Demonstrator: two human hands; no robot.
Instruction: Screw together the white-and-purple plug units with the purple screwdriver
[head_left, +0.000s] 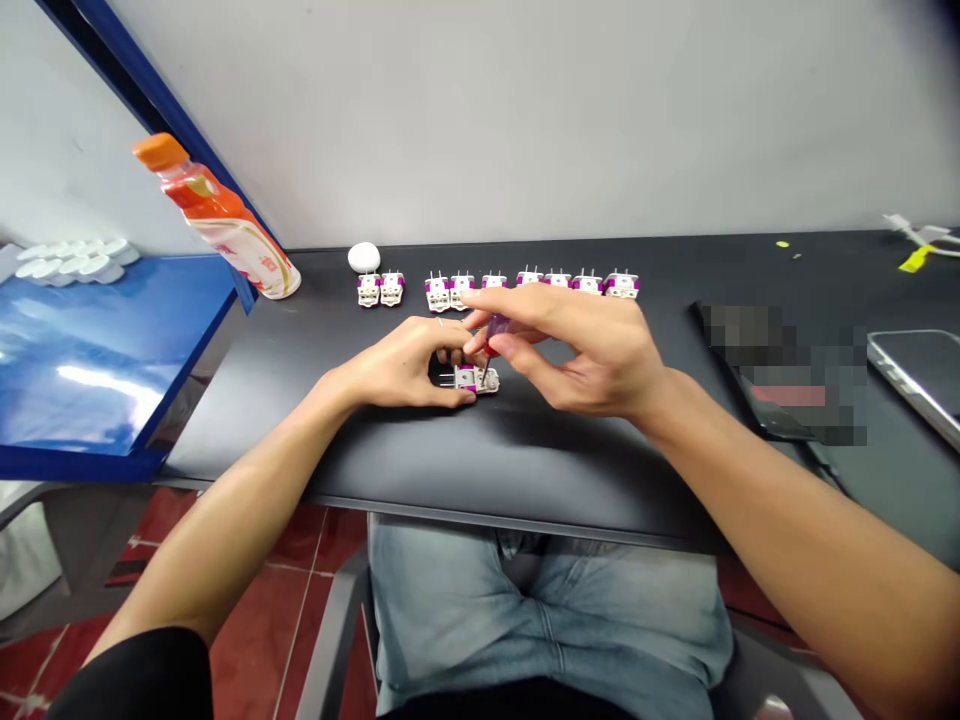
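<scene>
My left hand (409,365) lies on the black desk (420,450) with its fingers closed round a small white and purple plug part (472,378), pinning it flat. My right hand (577,345) pinches a small screwdriver (493,338) with a purple and red handle. Its thin tip points down onto the plug part. Behind my hands, a row of several similar white and purple plug parts (525,283) stands along the desk, prongs up.
An orange-capped drink bottle (221,220) leans at the desk's back left, beside a white round lid (364,257). A blue shelf (97,350) with white caps is on the left. A phone or tablet (919,375) and a blurred patch lie right.
</scene>
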